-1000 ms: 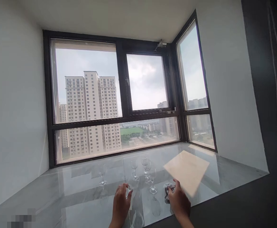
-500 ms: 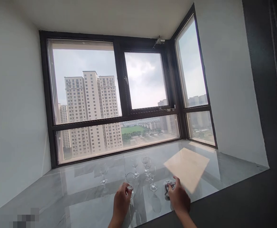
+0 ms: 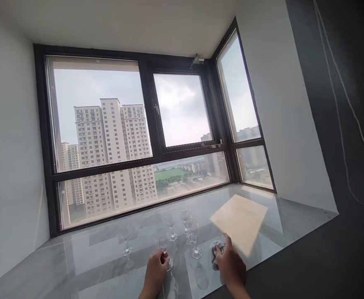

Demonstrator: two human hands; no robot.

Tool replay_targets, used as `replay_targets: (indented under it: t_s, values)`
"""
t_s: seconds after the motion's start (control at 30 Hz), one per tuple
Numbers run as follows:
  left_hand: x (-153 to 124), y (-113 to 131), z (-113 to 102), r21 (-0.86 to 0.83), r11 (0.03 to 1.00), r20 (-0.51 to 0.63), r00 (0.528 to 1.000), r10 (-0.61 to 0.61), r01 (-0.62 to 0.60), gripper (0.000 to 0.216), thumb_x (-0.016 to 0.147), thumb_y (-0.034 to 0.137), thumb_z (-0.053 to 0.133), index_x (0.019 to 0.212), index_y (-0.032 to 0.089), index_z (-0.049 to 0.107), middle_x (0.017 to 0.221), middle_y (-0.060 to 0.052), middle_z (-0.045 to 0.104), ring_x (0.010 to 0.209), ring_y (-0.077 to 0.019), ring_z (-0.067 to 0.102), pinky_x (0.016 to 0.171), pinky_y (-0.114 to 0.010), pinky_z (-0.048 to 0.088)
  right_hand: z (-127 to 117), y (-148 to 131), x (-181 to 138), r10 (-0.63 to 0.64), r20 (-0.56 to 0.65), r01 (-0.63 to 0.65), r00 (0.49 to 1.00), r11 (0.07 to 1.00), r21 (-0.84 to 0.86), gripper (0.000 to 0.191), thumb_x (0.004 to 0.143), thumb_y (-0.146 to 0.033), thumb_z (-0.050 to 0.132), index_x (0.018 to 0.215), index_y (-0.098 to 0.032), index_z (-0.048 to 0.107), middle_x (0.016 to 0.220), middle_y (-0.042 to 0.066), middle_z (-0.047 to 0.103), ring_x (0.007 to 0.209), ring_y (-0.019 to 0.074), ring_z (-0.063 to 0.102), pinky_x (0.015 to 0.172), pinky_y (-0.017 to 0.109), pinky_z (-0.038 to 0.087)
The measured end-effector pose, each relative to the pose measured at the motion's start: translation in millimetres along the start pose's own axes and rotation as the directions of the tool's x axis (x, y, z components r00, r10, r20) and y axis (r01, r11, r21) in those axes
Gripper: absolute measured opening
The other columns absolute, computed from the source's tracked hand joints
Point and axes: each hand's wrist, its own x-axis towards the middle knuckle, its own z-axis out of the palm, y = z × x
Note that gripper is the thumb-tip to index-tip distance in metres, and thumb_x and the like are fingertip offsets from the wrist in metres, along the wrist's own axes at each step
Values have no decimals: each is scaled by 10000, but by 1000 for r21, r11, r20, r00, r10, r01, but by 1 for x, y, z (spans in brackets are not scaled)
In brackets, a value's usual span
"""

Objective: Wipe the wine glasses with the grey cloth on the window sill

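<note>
My left hand (image 3: 157,265) is closed around a clear stemmed wine glass (image 3: 162,237). The glass is upright, its foot low at the sill's surface; whether it touches cannot be made out. A crumpled grey-white cloth (image 3: 215,253) is bunched in my right hand (image 3: 232,263), its index finger extended. Between and beyond my hands several more stemmed glasses stand upright: one nearest (image 3: 195,245), one behind it to the left (image 3: 170,226), and a close cluster farther back (image 3: 184,215). Another glass (image 3: 126,241) stands apart on the left.
The glossy grey stone sill (image 3: 91,253) carries reflections and a bright sunlit patch (image 3: 239,222). Its front edge slopes up to the right. A dark-framed window (image 3: 101,166) runs behind, with a second pane on the right. White cords (image 3: 340,124) hang along the dark right wall.
The held glass has gone from rim tilted towards me to upright and lower. My right hand still grips the cloth beside the glasses. The camera view has shifted slightly to the right.
</note>
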Motion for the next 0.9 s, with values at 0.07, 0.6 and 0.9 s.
replay_targets:
  t_s: [0.07, 0.6, 0.9]
  values:
    - [3, 2, 4, 55, 998, 15, 1000, 15, -16, 109, 828, 199, 559, 748, 208, 632, 771, -33, 741, 746, -189, 684, 696, -250, 418, 0, 0, 0, 0, 9, 0, 1000, 1000, -5, 457, 980, -310, 436, 1419, -184, 463, 1158, 135, 743, 997, 281, 735, 693, 335, 484]
    - [38, 25, 21, 426, 904, 226, 972, -60, -44, 390, 980, 345, 441, 1273, 243, 677, 1397, -91, 622, 1298, -261, 554, 1084, -394, 402, -3, 0, 1, 28, 1, -28, 1000, 1000, 5, 475, 992, -306, 428, 1452, -191, 402, 1158, 117, 735, 985, 248, 736, 683, 304, 469]
    - [17, -34, -36, 377, 926, -415, 896, 160, 9, 319, 938, 378, 412, 975, 233, 693, 1218, -122, 632, 1200, -299, 558, 1054, -449, 419, -6, 1, -1, 57, -9, -57, 998, 997, 51, 455, 1000, -344, 391, 1431, -196, 386, 1180, 112, 725, 976, 271, 733, 667, 329, 453]
